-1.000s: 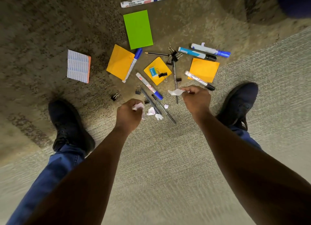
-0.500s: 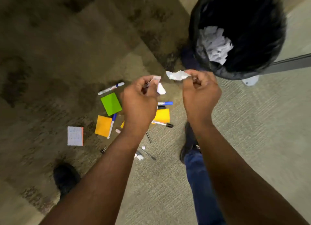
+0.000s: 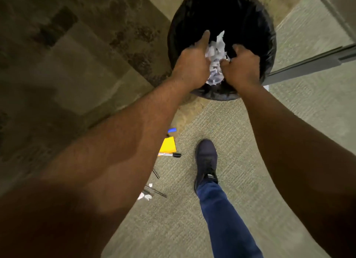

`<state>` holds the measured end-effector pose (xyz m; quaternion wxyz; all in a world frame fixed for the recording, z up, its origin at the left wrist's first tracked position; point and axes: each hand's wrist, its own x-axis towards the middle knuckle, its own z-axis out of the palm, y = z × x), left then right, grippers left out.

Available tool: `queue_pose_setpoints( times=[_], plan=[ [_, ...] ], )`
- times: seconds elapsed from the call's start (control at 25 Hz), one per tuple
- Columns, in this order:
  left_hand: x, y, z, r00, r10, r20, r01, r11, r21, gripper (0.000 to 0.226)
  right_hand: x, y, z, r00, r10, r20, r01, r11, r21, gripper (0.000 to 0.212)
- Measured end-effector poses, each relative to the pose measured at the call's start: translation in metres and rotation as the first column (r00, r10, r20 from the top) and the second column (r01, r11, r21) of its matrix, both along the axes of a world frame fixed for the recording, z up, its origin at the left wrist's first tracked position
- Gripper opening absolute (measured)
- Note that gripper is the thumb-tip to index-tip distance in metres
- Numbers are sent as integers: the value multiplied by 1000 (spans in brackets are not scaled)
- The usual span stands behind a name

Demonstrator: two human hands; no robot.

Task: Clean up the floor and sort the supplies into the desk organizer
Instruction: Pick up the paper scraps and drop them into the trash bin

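Note:
Both my hands hang over the mouth of a black-lined waste bin [image 3: 177, 32]. My left hand [image 3: 192, 65] has one finger stretched straight out over the bin. My right hand [image 3: 242, 66] points its fingers down into the bin, and I cannot see whether they hold anything. Crumpled white paper scraps [image 3: 215, 65] show between the two hands, inside the bin. Behind my left forearm on the carpet lie an orange sticky note pad [image 3: 168, 146], a black-capped marker [image 3: 171, 154], a blue marker cap end [image 3: 172, 130], thin black pens [image 3: 155, 173] and small white paper scraps [image 3: 145, 197].
My right foot in a dark shoe [image 3: 206, 161] stands on the pale carpet just in front of the bin. A grey metal rail [image 3: 308, 63] runs to the right of the bin. Darker mottled carpet covers the left.
I have risen from the floor and turned to the bin. Both hands carried their paper scraps from above the supplies to over the bin's mouth, and the left hand's fingers have spread.

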<state>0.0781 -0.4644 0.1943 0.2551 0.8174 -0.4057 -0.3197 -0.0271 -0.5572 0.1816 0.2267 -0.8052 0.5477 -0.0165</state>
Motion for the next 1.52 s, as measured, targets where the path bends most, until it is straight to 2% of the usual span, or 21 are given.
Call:
queue_pose_setpoints(
  times=[0.08, 0.12, 0.2, 0.28, 0.36, 0.44, 0.52, 0.6, 0.68, 0.8, 0.92, 1.08, 1.16, 1.28, 1.4, 1.44, 1.52],
  plan=[
    [2, 7, -3, 994, -110, 8, 110, 994, -19, 53, -3, 1, -4, 998, 32, -49, -36, 996, -81, 28],
    [5, 16, -4, 996, -82, 33, 84, 993, -85, 48, -4, 7, -4, 999, 47, -25, -50, 986, -160, 26],
    [9, 47, -9, 991, 106, 79, -81, 959, -271, 39, -6, 37, -5, 974, 104, 201, -46, 962, -270, 24],
    [11, 93, -27, 945, 321, 65, -279, 892, -355, 32, -11, 86, -16, 902, 176, 395, -59, 955, -290, 16],
    [5, 147, -59, 890, 455, 13, -437, 862, -256, 27, -25, 137, -44, 907, 202, 369, -141, 973, -185, 9],
    [-10, 200, -100, 842, 539, 11, -536, 839, -89, 24, -39, 177, -86, 948, 193, 254, -204, 979, 18, 9],
    [-32, 246, -138, 813, 579, 59, -582, 812, 42, 23, -50, 206, -131, 973, 212, 95, -228, 952, 206, 14],
    [-60, 280, -170, 799, 599, 57, -600, 786, 151, 25, -56, 226, -171, 950, 308, -51, -281, 915, 289, 18],
    [-88, 303, -204, 805, 592, 40, -580, 773, 257, 22, -52, 237, -204, 920, 380, -96, -339, 894, 293, 19],
    [-121, 318, -243, 812, 582, 42, -560, 756, 339, 17, -30, 236, -241, 904, 422, -71, -391, 882, 263, 17],
    [-147, 335, -261, 727, 684, 60, -668, 685, 293, 14, -1, 231, -273, 885, 455, -101, -423, 875, 233, 20],
    [-183, 379, -260, 574, 814, 90, -799, 532, 278, 12, 23, 232, -304, 767, 520, -376, -440, 853, 282, 40],
    [-197, 406, -257, 524, 845, 110, -827, 473, 305, 15, 27, 231, -311, 741, 515, -431, -426, 856, 291, 41],
    [-210, 445, -256, 467, 877, 118, -841, 398, 367, 20, 26, 236, -314, 683, 591, -430, -493, 807, 325, 32],
    [-213, 473, -260, 450, 887, 106, -826, 368, 426, 20, 27, 245, -298, 733, 589, -341, -520, 808, 278, 28],
    [-214, 480, -261, 477, 876, 77, -799, 395, 455, 20, 25, 251, -290, 767, 579, -278, -528, 814, 242, 26],
    [-214, 489, -265, 597, 802, 17, -700, 510, 500, 26, 14, 268, -269, 839, 540, -66, -517, 828, 216, 21]
  ],
)
